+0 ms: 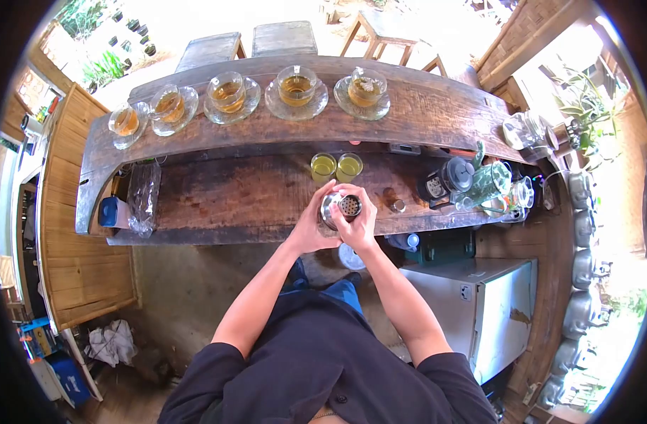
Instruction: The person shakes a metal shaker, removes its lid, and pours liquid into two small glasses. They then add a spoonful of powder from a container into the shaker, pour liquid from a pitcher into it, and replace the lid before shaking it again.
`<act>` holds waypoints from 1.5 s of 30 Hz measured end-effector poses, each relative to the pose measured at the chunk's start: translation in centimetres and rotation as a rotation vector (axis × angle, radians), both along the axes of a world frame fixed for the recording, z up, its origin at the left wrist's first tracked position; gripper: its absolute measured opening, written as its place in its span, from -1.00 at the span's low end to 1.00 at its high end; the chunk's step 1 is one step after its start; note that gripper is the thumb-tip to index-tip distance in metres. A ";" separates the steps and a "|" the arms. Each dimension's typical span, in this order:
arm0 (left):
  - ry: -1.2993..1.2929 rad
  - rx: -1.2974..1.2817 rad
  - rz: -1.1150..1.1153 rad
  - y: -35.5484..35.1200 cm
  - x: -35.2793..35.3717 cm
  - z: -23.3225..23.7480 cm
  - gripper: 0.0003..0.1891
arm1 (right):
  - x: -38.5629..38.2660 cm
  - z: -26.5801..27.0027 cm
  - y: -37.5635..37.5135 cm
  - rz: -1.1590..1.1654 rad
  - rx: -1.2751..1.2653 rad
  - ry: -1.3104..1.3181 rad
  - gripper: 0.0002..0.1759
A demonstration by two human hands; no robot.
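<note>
Both of my hands are at the front edge of the lower wooden counter, wrapped around a metal cocktail shaker [330, 210]. My left hand [311, 226] grips it from the left side. My right hand [364, 225] is closed on the right, around a part with a perforated strainer [350, 205] facing up. Fingers hide much of the shaker's body. Just beyond my fingertips, two small glasses of yellow-green liquid stand side by side, a left glass [323, 167] and a right glass [350, 167]. A small jigger-like cup [397, 205] is to the right of my right hand.
On the raised shelf [436, 99] stands a row of several glass cups of amber tea [297, 86] on saucers. A French press [456, 174] and a green pitcher [490, 182] crowd the counter's right end. A white fridge-like box [472, 297] stands below right.
</note>
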State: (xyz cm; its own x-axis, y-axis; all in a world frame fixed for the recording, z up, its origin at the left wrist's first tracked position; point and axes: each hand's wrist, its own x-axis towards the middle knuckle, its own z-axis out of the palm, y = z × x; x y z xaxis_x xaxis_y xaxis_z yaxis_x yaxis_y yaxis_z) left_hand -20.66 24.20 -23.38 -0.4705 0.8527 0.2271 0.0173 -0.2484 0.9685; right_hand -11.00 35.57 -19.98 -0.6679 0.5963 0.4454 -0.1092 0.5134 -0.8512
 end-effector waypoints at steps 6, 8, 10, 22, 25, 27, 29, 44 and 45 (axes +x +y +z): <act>0.102 -0.203 -0.079 1.2 -1.5 2.8 0.11 | 0.6 0.3 0.9 -0.023 0.210 -0.105 -0.61; 0.144 -0.227 -0.089 1.4 -1.7 3.6 0.05 | 0.8 0.2 0.9 -0.019 0.213 -0.127 -0.60; 0.189 -0.252 -0.100 1.8 -2.2 4.2 -0.02 | 0.8 0.2 0.8 -0.028 0.200 -0.148 -0.60; 0.231 -0.219 -0.109 2.3 -2.7 2.9 -0.17 | 0.1 0.3 0.6 0.027 0.053 -0.083 -0.63; 0.210 -0.253 -0.123 2.4 -2.0 3.1 -0.17 | 0.5 0.7 0.6 0.021 0.008 -0.070 -0.62; 0.258 -0.282 -0.059 2.2 -1.8 3.6 -0.20 | 0.3 1.2 0.7 0.076 -0.158 -0.107 -0.62; 0.295 -0.270 -0.021 2.3 -1.9 3.4 -0.22 | 0.0 1.7 0.5 0.053 -0.125 -0.106 -0.65; 0.202 -0.197 -0.049 2.4 -1.5 2.3 -0.27 | -0.1 1.0 0.2 -0.020 -0.152 -0.033 -0.74; 0.136 -0.204 -0.043 2.3 -1.4 2.3 -0.27 | -0.1 0.9 0.1 -0.017 -0.159 -0.043 -0.73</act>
